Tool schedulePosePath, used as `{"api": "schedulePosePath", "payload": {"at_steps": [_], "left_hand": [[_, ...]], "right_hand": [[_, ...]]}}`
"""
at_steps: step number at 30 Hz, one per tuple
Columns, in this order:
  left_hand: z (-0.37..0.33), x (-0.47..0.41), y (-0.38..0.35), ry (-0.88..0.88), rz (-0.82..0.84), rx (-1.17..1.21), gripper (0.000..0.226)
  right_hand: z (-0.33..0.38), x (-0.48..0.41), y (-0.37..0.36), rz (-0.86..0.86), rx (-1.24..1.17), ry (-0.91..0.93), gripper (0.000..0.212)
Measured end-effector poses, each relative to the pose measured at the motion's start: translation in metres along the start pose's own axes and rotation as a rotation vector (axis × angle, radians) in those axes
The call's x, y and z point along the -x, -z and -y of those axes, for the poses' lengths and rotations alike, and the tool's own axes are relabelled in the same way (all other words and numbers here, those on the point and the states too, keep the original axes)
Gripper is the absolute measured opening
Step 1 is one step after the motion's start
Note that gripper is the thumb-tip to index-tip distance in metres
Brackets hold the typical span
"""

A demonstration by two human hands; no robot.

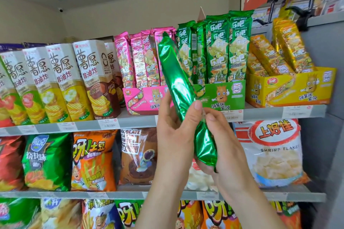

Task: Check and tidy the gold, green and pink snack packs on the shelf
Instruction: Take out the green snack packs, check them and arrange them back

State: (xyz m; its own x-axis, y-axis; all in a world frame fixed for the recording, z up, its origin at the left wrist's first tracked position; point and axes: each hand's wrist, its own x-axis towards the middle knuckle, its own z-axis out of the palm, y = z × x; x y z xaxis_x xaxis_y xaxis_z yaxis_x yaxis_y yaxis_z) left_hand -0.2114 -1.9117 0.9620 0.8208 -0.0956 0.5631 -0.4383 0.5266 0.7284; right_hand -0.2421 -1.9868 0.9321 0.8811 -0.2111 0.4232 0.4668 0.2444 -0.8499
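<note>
Green pack (178, 87) held tilted between both hands, off shelf (130, 121). Left hand (175, 132) wrapped round middle; right hand (221, 141) gripping bottom end.

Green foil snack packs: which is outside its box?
The tilted green foil pack in the left hand and right hand; the rest stand in the green cardboard box.
</note>
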Motion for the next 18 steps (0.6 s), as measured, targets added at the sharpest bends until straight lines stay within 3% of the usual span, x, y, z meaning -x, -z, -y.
{"api": "schedulePosePath", "payload": {"at_steps": [3, 8, 13, 18], "left_hand": [[0.009, 0.011, -0.002, -0.038, 0.027, -0.088, 0.061], [0.021, 0.026, 0.002, -0.071, 0.07, -0.275, 0.055], [0.017, 0.026, 0.011, -0.072, 0.071, -0.301, 0.044], [0.006, 0.014, 0.017, -0.047, -0.026, -0.217, 0.039]], "right_hand": [[-0.002, -0.004, -0.001, -0.098, -0.017, -0.019, 0.026], [0.001, -0.01, -0.004, -0.161, -0.052, 0.086, 0.018], [0.004, -0.01, -0.005, -0.049, 0.111, 0.183, 0.018], [0.001, -0.01, 0.0, -0.079, 0.378, 0.311, 0.037]]}}
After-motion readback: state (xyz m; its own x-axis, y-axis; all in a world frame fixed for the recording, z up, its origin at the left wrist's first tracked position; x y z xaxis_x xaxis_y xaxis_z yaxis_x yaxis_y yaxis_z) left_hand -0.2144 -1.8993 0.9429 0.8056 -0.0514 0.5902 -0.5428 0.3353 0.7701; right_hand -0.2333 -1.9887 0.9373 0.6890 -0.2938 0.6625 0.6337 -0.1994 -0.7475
